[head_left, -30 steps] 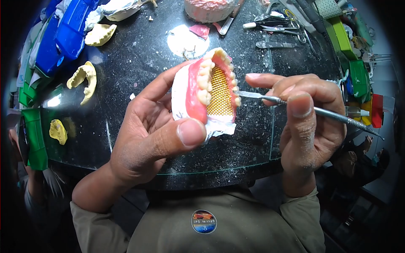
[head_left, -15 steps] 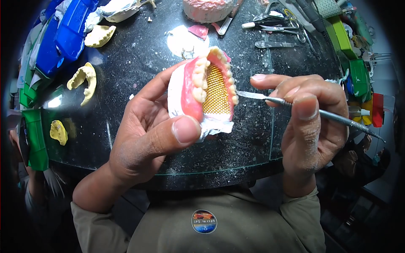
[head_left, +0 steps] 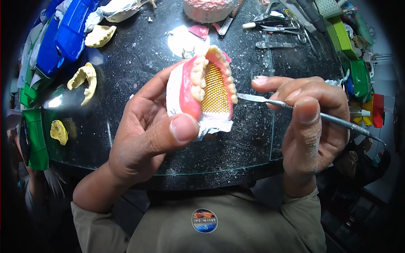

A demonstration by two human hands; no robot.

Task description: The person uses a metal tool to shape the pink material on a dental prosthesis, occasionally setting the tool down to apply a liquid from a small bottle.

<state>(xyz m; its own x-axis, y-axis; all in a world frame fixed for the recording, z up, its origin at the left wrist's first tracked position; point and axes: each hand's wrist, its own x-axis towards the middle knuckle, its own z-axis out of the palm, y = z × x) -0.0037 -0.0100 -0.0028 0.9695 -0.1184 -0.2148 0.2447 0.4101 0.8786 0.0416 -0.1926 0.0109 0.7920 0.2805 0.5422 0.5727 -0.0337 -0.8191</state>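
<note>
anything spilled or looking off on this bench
Pale dust and crumbs litter the black tabletop, and a pink scrap lies loose beyond the denture model. White material at the model's near end, by the left hand, looks ragged against the even gold mesh. The mess may just be work residue.

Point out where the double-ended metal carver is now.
In the head view, the metal carver is right of centre in the right hand, its blade tip beside the right row of teeth on the denture held in the left hand.
</note>
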